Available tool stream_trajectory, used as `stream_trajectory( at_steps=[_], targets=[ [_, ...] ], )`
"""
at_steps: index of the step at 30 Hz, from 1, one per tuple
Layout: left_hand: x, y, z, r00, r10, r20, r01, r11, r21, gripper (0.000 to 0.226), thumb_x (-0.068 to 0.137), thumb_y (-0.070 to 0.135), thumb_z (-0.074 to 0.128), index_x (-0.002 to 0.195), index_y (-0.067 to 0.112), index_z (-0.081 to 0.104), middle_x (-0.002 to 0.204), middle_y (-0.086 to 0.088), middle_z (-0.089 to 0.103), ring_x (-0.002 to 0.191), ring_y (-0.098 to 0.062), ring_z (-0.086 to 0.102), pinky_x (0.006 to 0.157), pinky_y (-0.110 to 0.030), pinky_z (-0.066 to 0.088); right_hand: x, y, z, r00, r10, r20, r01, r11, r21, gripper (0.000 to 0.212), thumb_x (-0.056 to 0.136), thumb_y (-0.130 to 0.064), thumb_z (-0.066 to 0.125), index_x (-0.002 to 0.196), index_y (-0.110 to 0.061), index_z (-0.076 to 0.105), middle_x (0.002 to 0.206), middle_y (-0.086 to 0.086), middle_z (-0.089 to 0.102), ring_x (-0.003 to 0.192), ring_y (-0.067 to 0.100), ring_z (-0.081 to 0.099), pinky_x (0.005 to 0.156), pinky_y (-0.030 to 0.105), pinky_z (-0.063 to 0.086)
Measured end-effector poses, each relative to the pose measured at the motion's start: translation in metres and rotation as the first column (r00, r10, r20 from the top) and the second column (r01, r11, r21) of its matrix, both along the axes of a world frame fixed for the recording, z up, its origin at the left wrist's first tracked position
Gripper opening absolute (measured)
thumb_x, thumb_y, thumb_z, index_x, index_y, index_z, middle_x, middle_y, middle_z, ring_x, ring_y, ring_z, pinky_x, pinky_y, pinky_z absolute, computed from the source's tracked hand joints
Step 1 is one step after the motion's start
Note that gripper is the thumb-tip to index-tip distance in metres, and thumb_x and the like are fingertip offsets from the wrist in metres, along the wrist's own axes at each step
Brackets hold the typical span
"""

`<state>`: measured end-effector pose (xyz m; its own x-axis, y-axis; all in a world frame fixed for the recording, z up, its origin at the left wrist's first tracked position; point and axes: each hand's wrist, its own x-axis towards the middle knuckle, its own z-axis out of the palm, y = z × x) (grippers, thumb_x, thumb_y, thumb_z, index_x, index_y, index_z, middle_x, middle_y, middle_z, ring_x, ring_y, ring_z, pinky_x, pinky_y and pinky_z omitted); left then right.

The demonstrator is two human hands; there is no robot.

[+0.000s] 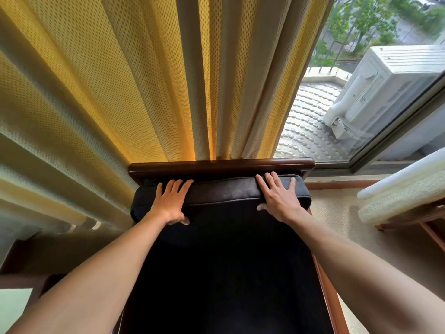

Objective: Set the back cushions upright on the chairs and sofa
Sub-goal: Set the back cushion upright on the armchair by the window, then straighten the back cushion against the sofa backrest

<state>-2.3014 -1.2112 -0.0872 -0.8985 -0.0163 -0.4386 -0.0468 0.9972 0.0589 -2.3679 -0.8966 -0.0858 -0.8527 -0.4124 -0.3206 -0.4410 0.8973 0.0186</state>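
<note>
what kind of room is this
Probably a living room or hotel room on an upper floor: a wooden chair with a dark back cushion, long yellow curtains, and a window overlooking treetops.

A dark wooden chair [221,166] fills the lower middle of the frame, its back rail running across the center just in front of the yellow curtain. A dark back cushion [224,192] stands against that rail, its top edge just below the wood. Below it the black seat runs down to the bottom edge of the frame, too dark to show detail. A reddish-brown side rail [330,297] of the chair shows along the lower right. The chair stands on a pale carpeted floor [342,213], visible at the right of the frame beside the seat.
</note>
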Motion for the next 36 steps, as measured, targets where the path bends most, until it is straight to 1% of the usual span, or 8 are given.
stream_trajectory(
  at_steps=[6, 10, 14, 18, 21, 24, 29, 36],
  targets=[
    [0.030, 0.010, 0.006, 0.991, 0.077, -0.109, -0.075, 0.997, 0.020, 0.107, 0.082, 0.037, 0.074, 0.155, 0.026, -0.002, 0.165, -0.004, -0.001, 0.151, -0.026, -0.005, 0.121, -0.052, 0.007, 0.017, -0.001, 0.012, 0.999, -0.045, 0.029, 0.044, 0.999, 0.021, 0.102, 0.089, -0.055, 0.059, 0.156, -0.020, -0.009, 0.165, 0.009, -0.003, 0.152, 0.027, -0.011, 0.112, 0.071, 0.001],
    [0.048, 0.011, 0.029, 0.980, 0.157, -0.122, -0.144, 0.983, 0.111, 0.079, 0.090, 0.039, 0.064, 0.154, 0.022, 0.021, 0.161, -0.007, 0.021, 0.149, -0.026, 0.016, 0.119, -0.049, 0.021, 0.031, -0.016, 0.038, 0.995, -0.048, 0.091, 0.041, 0.996, 0.076, 0.104, 0.085, -0.054, 0.065, 0.156, -0.013, 0.002, 0.164, 0.015, 0.000, 0.151, 0.032, -0.008, 0.114, 0.071, 0.006],
    [0.068, 0.009, 0.086, 0.938, 0.297, -0.178, -0.264, 0.946, 0.191, 0.075, 0.083, 0.050, 0.068, 0.146, 0.021, 0.039, 0.145, -0.005, 0.050, 0.133, -0.025, 0.046, 0.106, -0.046, 0.042, 0.044, -0.053, 0.099, 0.994, -0.005, 0.111, 0.011, 0.998, -0.056, 0.084, 0.080, -0.060, 0.066, 0.145, -0.014, 0.039, 0.153, 0.012, 0.031, 0.146, 0.032, 0.019, 0.110, 0.068, 0.020],
    [0.095, -0.004, 0.163, 0.870, 0.407, -0.277, -0.323, 0.897, 0.302, 0.061, 0.078, 0.053, 0.071, 0.128, 0.021, 0.058, 0.126, 0.000, 0.065, 0.114, -0.021, 0.061, 0.095, -0.040, 0.051, 0.065, -0.099, 0.186, 0.992, 0.078, 0.101, -0.047, 0.961, -0.273, 0.046, 0.086, -0.050, 0.068, 0.112, -0.013, 0.060, 0.112, 0.004, 0.056, 0.115, 0.029, 0.055, 0.086, 0.043, 0.044],
    [0.129, -0.018, 0.235, 0.822, 0.447, -0.352, -0.334, 0.880, 0.338, 0.051, 0.079, 0.049, 0.072, 0.119, 0.019, 0.063, 0.119, -0.001, 0.068, 0.106, -0.022, 0.064, 0.091, -0.040, 0.053, 0.095, -0.134, 0.252, 0.983, 0.177, 0.045, -0.147, 0.912, -0.384, 0.046, 0.089, -0.040, 0.068, 0.127, -0.016, 0.058, 0.128, 0.003, 0.057, 0.114, 0.025, 0.057, 0.081, 0.035, 0.046],
    [0.182, -0.042, 0.307, 0.762, 0.496, -0.417, -0.373, 0.862, 0.343, 0.051, 0.079, 0.048, 0.073, 0.121, 0.019, 0.065, 0.121, -0.001, 0.068, 0.110, -0.023, 0.063, 0.093, -0.040, 0.052, 0.132, -0.178, 0.307, 0.961, 0.275, -0.040, -0.267, 0.875, -0.404, 0.048, 0.090, -0.038, 0.066, 0.134, -0.021, 0.056, 0.139, 0.002, 0.052, 0.122, 0.024, 0.053, 0.089, 0.035, 0.046],
    [0.307, -0.094, 0.396, 0.660, 0.556, -0.505, -0.482, 0.829, 0.283, 0.047, 0.080, 0.048, 0.074, 0.117, 0.020, 0.066, 0.116, 0.003, 0.068, 0.109, -0.021, 0.062, 0.090, -0.036, 0.050, 0.219, -0.259, 0.377, 0.892, 0.424, -0.156, -0.448, 0.788, -0.423, 0.048, 0.087, -0.039, 0.069, 0.131, -0.021, 0.059, 0.135, 0.002, 0.057, 0.119, 0.024, 0.056, 0.091, 0.037, 0.048],
    [0.558, -0.153, 0.459, 0.473, 0.661, -0.582, -0.666, 0.701, 0.256, 0.043, 0.080, 0.045, 0.075, 0.116, 0.023, 0.066, 0.116, 0.006, 0.067, 0.110, -0.020, 0.060, 0.094, -0.039, 0.048, 0.427, -0.362, 0.449, 0.739, 0.627, -0.248, -0.662, 0.605, -0.443, 0.045, 0.086, -0.042, 0.068, 0.126, -0.022, 0.061, 0.134, 0.003, 0.056, 0.119, 0.026, 0.056, 0.095, 0.039, 0.049]
  ],
)
